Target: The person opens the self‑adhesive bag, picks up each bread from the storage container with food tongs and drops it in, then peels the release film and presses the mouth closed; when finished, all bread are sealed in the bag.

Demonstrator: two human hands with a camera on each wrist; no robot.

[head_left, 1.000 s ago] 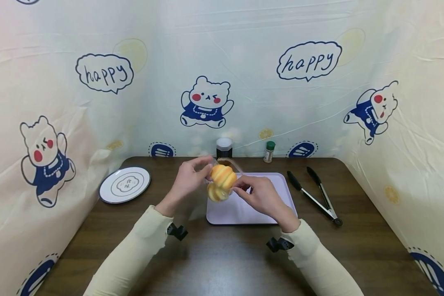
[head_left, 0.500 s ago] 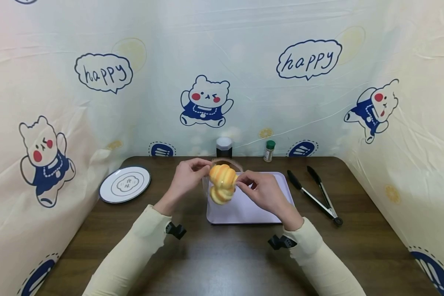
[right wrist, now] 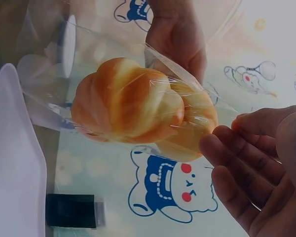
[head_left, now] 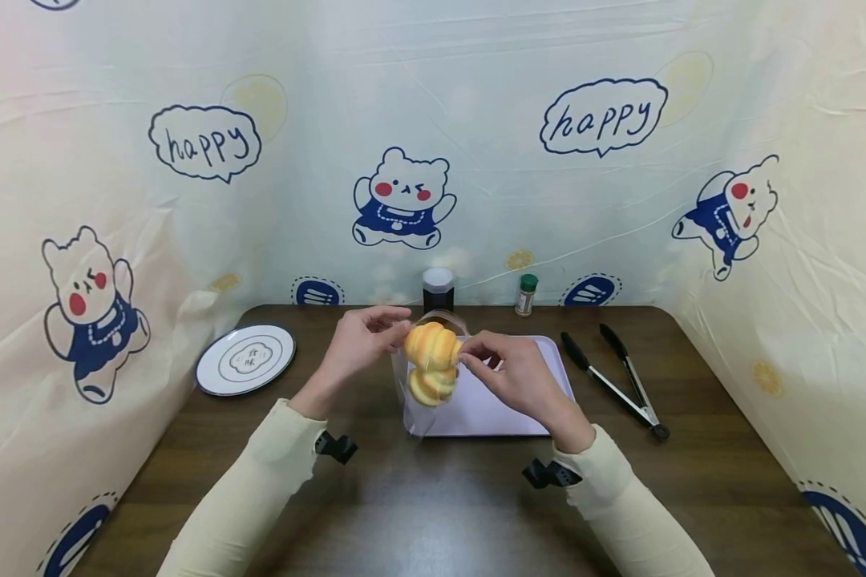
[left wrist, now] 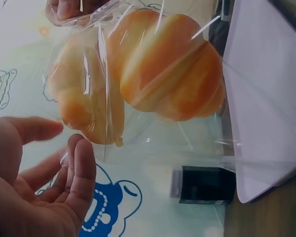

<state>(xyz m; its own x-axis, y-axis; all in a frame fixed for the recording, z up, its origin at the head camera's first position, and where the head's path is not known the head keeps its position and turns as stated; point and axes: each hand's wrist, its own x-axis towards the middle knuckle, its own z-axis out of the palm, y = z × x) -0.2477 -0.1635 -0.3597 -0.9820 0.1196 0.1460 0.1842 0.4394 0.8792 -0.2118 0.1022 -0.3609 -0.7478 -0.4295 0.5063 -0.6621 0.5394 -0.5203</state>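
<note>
A clear plastic bag (head_left: 413, 410) hangs between my hands, with two striped, twisted bread rolls in it: an upper roll (head_left: 433, 344) and a lower one (head_left: 433, 386). My left hand (head_left: 364, 340) holds the bag's top edge on the left, thumb and fingers close together at the film. On the other side my right hand (head_left: 508, 373) pinches the film beside the upper roll. Close up in the right wrist view, the thumb and index finger of the right hand (right wrist: 261, 158) meet at the bag's edge. The left wrist view has the rolls (left wrist: 167, 69) pressed against the shiny film.
Behind the bag lies a lilac tray (head_left: 501, 409). Metal tongs (head_left: 624, 389) with black ends rest to its right, and a white plate (head_left: 244, 361) is at the left. A dark jar (head_left: 438, 292) with a pale lid and a green-capped bottle (head_left: 525, 295) stand at the back.
The bag has straightened, its lower film now hanging down over the tray's front left corner. The rolls have turned and shifted slightly downward. My left hand has moved a little to the left.
</note>
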